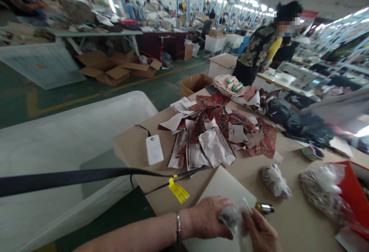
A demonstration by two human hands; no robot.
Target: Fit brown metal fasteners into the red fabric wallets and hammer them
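Low in the head view, my left hand (211, 217) is closed around a small clear plastic bag (235, 217) with something dark and greyish inside. My right hand (261, 231) pinches the same bag from the right side. Beneath both hands lies a pale flat board or sheet (225, 184) on the tan table. Just beyond my right hand is a small bottle-like item (264, 207) with a silver end. A knotted plastic bag (276, 181) sits farther back. What fills the bag in my hands is too blurred to name.
A heap of red patterned and pale fabric pieces (213, 132) covers the table's middle. Beside it lie a white tag (154, 150), a black strap (86, 179) and a yellow label (178, 190). A large bag (319, 190) and red box (354, 194) stand right. A person (259, 48) stands beyond.
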